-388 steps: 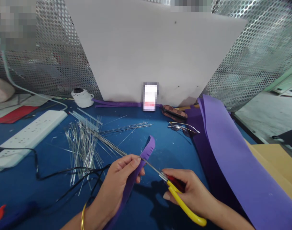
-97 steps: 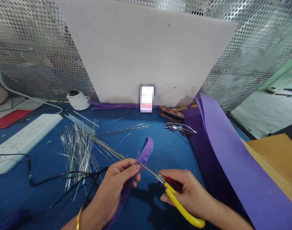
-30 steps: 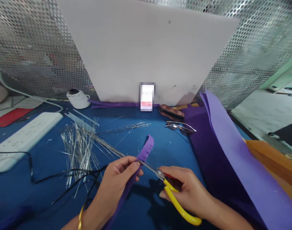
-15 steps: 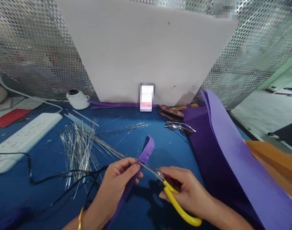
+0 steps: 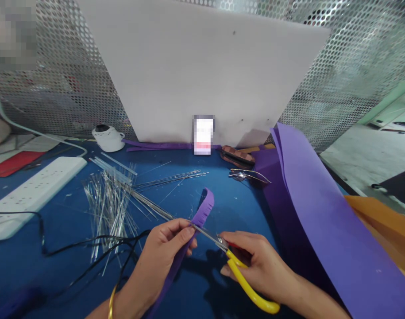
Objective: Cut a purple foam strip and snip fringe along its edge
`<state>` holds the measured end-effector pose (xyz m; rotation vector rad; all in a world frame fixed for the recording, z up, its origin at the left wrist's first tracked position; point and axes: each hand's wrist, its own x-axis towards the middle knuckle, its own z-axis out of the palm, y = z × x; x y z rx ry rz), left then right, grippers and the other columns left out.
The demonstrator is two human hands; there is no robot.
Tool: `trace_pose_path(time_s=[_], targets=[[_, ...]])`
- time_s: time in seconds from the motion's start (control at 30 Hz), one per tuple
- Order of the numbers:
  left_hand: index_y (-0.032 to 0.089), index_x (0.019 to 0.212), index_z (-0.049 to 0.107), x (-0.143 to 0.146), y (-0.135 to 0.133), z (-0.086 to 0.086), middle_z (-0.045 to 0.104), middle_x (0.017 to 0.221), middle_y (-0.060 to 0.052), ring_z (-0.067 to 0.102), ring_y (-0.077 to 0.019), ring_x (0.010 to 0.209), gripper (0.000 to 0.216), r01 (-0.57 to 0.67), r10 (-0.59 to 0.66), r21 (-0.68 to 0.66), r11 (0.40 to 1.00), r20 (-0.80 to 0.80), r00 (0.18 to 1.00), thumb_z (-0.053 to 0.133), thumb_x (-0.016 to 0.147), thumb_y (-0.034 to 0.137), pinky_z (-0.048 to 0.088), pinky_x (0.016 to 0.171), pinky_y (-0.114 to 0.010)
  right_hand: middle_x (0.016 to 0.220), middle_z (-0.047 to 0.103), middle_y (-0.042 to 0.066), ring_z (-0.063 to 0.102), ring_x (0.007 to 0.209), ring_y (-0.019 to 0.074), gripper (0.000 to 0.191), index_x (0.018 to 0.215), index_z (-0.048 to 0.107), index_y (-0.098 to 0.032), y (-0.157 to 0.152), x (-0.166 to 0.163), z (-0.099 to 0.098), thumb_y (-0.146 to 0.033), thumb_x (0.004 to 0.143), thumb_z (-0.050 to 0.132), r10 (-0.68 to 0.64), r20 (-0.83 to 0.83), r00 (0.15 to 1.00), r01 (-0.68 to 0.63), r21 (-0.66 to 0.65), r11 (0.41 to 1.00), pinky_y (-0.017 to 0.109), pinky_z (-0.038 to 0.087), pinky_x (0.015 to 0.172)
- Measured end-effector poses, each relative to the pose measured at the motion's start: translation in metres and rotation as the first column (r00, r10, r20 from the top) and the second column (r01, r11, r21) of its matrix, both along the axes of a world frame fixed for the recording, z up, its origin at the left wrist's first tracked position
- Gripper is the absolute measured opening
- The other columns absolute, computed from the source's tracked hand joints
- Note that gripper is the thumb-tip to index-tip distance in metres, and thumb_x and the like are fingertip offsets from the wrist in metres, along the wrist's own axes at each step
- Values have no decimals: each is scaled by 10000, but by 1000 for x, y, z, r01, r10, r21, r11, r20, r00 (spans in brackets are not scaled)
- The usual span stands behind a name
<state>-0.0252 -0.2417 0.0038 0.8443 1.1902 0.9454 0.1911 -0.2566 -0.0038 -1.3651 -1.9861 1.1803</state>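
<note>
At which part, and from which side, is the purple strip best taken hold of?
Pinch the purple strip at its lower, straighter part, just below the scissors, from the left, as the left hand does; this is probably steadiest. The blades point in from the right, and the upper end is curled with a notched edge, so it may bend.

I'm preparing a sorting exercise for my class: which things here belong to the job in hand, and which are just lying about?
In the job:
- purple strip, held in the left hand
- scissors, in the right hand, blades at the strip

Apparently just lying about:
- glasses
- power strip
- red sheet
</note>
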Motion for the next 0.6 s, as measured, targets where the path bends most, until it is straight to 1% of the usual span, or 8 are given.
trace_pose_path(time_s=[0.17,0.3,0.4,0.53,0.6], targets=[[170,654,678,-1,0,-1,607,559,24,476,-97,540,191,-8,11,-38,999,77,997,756,729,327,373,547,-204,709,534,-45,451,639,131,314,1003,719,-235,1,1,-1,-218,702,805,3,-17,1000,-3,-9,1000,228,344,594],[163,634,664,-1,0,1,587,541,27,449,-87,516,197,4,12,-93,996,172,985,782,700,306,360,523,-194,691,519,-46,432,633,126,234,936,720,-207,1,1,1,-204,712,789,13,-43,999,-14,-37,999,221,340,584],[155,652,684,-1,1,3,573,534,27,440,-82,507,182,17,17,-148,989,227,974,804,668,292,353,509,-189,686,515,-48,421,629,122,203,902,712,-197,2,-1,3,-193,710,782,18,-66,998,-20,-40,999,217,344,582],[156,634,695,0,3,5,551,518,26,425,-83,494,164,37,16,-180,983,283,959,810,645,272,337,484,-190,648,457,-57,377,610,112,122,784,669,-180,2,-2,4,-195,714,769,19,-117,993,-29,-89,996,208,325,556],[159,610,691,0,3,5,543,509,27,417,-82,488,163,56,3,-185,981,303,953,802,655,271,334,477,-190,630,413,-61,348,604,109,130,734,638,-175,2,-3,4,-210,719,762,15,-145,989,-31,-115,993,205,305,539]])
